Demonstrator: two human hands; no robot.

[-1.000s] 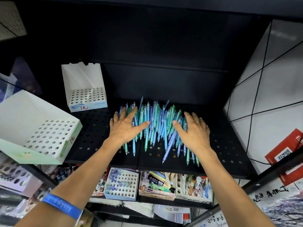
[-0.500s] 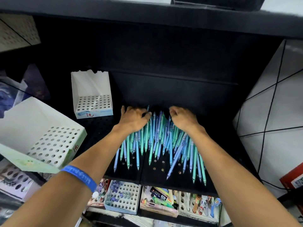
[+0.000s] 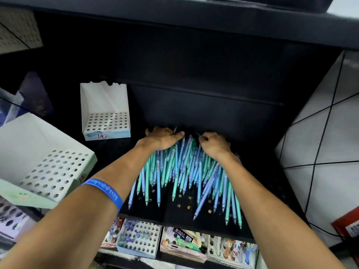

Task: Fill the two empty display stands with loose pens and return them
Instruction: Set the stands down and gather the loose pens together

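A heap of blue and green pens (image 3: 182,171) lies on the black perforated shelf (image 3: 174,212), tips toward me. My left hand (image 3: 162,138) rests palm down on the far left end of the heap, fingers curled over the pen tops. My right hand (image 3: 213,145) is curled on the far right end, fingers pinching among the tops. One empty white stand (image 3: 105,121) with a holed base sits at the back left of the shelf. A second, larger empty stand (image 3: 48,171) sits tilted at the left, off the shelf's edge.
Below the shelf's front edge is a row of stands: a holed one with purple items (image 3: 138,240), and boxes of markers (image 3: 184,243) and assorted pens (image 3: 231,249). A white tiled wall (image 3: 326,144) is on the right. A black shelf (image 3: 174,22) overhangs above.
Both hands have slid from the middle of the heap to its far end and curled their fingers around the pen tops. The pens now lie more gathered and parallel. The view has shifted closer and lower.
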